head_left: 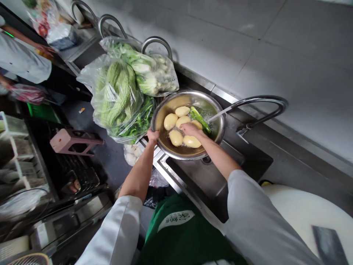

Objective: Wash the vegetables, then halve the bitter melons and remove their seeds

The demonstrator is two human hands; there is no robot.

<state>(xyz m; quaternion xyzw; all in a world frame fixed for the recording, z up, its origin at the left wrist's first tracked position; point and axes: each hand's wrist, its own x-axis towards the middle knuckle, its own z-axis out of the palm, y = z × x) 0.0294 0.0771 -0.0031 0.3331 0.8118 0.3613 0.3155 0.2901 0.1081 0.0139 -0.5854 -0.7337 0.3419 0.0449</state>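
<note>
A round metal basin (189,155) rests over the sink, holding several peeled potatoes (176,138) and a long green vegetable (200,118) in water. Water runs into it from a curved faucet (264,98). My left hand (153,136) grips the basin's left rim. Inside the basin, my right hand (190,129) is among the potatoes, over one of them; its fingertips are partly hidden, so its hold cannot be made out.
Plastic bags of green gourds (117,92) and leafy vegetables (154,71) stand left of the basin. The sink (198,176) lies below it. A white round surface (309,217) is at right, a pink stool (74,141) and another person (24,59) at left.
</note>
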